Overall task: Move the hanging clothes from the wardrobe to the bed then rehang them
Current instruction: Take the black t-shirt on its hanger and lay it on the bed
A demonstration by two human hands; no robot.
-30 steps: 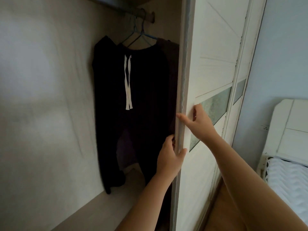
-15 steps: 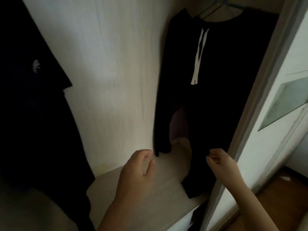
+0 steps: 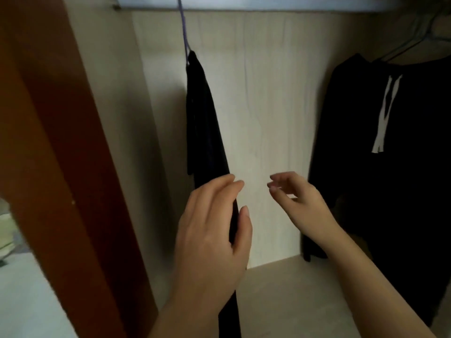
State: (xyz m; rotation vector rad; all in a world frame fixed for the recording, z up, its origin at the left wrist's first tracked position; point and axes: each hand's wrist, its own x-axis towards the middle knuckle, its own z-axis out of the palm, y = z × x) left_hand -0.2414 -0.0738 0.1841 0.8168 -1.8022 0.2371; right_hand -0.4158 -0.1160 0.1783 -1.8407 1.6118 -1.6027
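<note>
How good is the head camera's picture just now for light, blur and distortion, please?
Head view: the wardrobe interior is dim, so the hanging dark garment and the drawstring garment show as flat black, only the white drawstring clear. Head view: overall soft, left hand and right hand slightly smeared. Head view: wide-angle distortion slants the brown panel.

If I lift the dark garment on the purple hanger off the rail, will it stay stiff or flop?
Probably floppy: the dark garment hangs in narrow, limp folds. It would likely swing, since only the purple hanger holds it on the rail.
</note>
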